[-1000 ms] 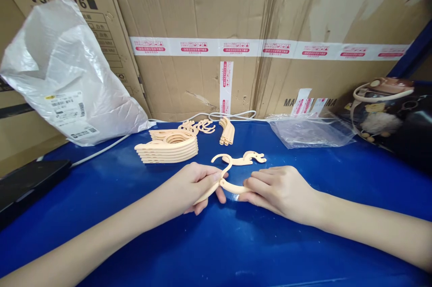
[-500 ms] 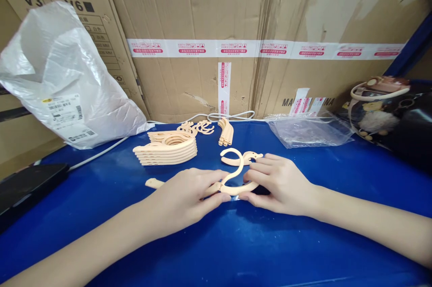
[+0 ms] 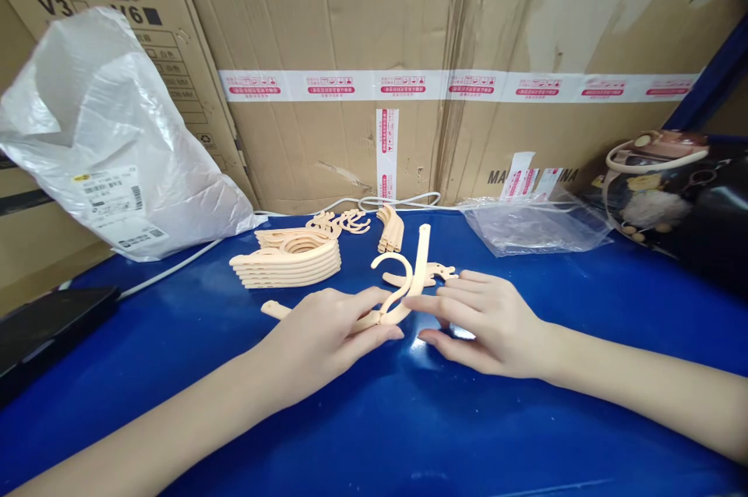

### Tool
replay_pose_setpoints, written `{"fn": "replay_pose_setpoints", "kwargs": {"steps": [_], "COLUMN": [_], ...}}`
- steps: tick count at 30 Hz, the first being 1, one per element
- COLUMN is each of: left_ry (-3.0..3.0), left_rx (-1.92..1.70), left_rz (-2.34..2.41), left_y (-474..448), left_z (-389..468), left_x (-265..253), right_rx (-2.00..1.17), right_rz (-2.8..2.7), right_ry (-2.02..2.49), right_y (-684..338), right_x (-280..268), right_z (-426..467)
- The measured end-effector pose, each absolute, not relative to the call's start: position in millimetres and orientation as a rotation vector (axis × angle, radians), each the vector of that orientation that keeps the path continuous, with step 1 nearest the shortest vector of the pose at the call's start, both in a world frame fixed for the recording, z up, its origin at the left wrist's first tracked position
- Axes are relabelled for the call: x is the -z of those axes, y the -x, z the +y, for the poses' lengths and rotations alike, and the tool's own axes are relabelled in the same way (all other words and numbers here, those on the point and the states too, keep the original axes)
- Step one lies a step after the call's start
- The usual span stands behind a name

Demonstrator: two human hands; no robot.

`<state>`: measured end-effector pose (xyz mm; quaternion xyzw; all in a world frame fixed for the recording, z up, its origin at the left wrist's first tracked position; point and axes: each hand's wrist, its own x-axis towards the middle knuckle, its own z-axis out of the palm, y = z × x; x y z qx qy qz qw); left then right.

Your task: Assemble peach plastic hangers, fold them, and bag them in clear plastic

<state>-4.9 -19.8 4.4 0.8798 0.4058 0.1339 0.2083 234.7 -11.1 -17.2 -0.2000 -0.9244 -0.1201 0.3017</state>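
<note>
A beige plastic folding hanger (image 3: 418, 280) is low over the blue table (image 3: 403, 419), its hook curling up and to the left. My left hand (image 3: 327, 337) pinches it near the joint, with one arm sticking out behind that hand. The other arm of the hanger points up and away at a steep angle. My right hand (image 3: 499, 322) has its fingers apart; the index fingertip touches the raised arm near its base, while the thumb is free. Just behind lie beige hanger parts (image 3: 438, 273), partly hidden by the raised arm.
At the back left is a stack of hanger pieces (image 3: 289, 267), with loose hooks (image 3: 354, 221) and a bundle of curved arms (image 3: 390, 230) beside it. A white mailing bag (image 3: 117, 146), black device (image 3: 52, 326), clear plastic bag (image 3: 531, 228) and cardboard boxes (image 3: 327, 22) surround the area.
The hanger's right arm has swung from lying low to pointing up and away. My right hand no longer grips it and its fingers have spread; my left hand keeps its grip.
</note>
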Motion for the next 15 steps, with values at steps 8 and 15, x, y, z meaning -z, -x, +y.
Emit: {"fn": "replay_pose_setpoints", "kwargs": {"steps": [8,15], "left_ry": [-2.742,-2.954], "left_rx": [-0.415,-0.539], "left_rz": [1.029,0.827], "left_y": [3,-1], "left_z": [-28,-28], "left_x": [7,6], "right_rx": [-0.064,-0.437], "right_rz": [-2.446,-2.079], "right_ry": [0.678,1.026], "right_y": [-234,-233], "right_x": [14,17], "right_z": [-8,0]}}
